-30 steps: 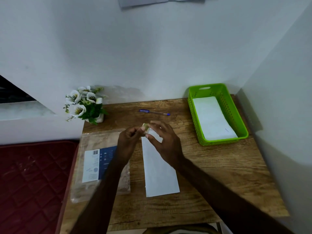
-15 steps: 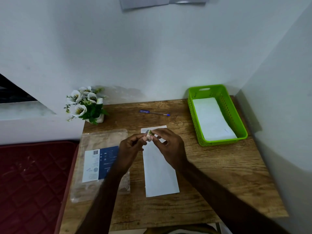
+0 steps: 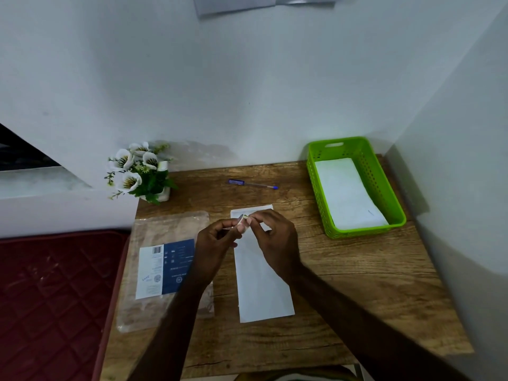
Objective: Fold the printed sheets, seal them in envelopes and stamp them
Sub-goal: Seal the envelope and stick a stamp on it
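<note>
A long white envelope point(image 3: 261, 284) lies lengthwise on the wooden desk point(image 3: 357, 284) in front of me. Above its far end, my left hand point(image 3: 217, 243) and my right hand point(image 3: 275, 237) meet and pinch a small stamp point(image 3: 243, 220) between their fingertips. The stamp is tiny, pale with a green edge, and mostly hidden by my fingers. A green plastic basket point(image 3: 384, 188) at the back right holds white envelopes point(image 3: 346, 193).
A clear plastic packet with a blue and white label point(image 3: 165, 268) lies left of the envelope. A blue pen point(image 3: 253, 184) lies near the wall. A small pot of white flowers point(image 3: 143, 171) stands at the back left. A red mattress point(image 3: 55, 298) borders the desk's left edge.
Both hands have lowered slightly toward me with the stamp, uncovering the envelope's far end. The fingers have shifted on the stamp.
</note>
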{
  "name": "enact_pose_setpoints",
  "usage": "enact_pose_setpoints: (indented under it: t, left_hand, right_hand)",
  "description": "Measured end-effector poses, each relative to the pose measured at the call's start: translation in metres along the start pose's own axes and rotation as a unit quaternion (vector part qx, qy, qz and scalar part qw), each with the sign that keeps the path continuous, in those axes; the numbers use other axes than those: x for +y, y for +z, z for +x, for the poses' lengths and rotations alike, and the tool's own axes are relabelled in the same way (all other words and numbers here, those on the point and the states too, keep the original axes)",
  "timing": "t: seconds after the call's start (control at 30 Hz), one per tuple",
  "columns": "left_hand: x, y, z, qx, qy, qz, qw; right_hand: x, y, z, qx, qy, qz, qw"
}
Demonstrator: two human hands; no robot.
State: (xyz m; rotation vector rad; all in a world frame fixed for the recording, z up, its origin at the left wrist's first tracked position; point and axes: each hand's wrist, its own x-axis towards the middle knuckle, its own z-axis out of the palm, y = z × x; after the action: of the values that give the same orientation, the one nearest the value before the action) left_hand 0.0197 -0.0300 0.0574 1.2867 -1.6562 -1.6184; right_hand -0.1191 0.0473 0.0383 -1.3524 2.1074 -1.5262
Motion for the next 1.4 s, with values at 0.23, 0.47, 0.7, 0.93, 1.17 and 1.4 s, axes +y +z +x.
enact_pose_setpoints:
  t: [0.23,0.47,0.7,0.93,1.17,1.4]
  left_hand:
    - [-0.005,0.003,0.009,0.002,-0.010,0.030,0.999]
    - [-0.005,-0.010,0.024,0.039,0.003,0.099,0.994]
    - [-0.009,-0.033,0.066,0.142,0.108,0.364,0.914]
    - [-0.017,-0.039,0.104,0.155,0.059,0.495,0.853]
    - [-0.026,-0.035,0.091,0.171,0.156,0.487,0.842]
    - [-0.011,0.026,0.031,0.073,0.370,0.430,0.820]
  right_hand:
    - [-0.007,0.000,0.013,0.006,0.311,0.221,0.924]
    - [-0.003,-0.015,0.016,0.044,0.401,0.300,0.865]
    - [0.001,-0.018,0.013,0.039,0.475,0.383,0.791]
    - [0.000,-0.022,0.013,0.038,0.479,0.379,0.791]
    - [-0.001,-0.024,0.012,0.056,0.488,0.384,0.782]
    - [-0.008,-0.018,0.009,0.065,0.494,0.372,0.783]
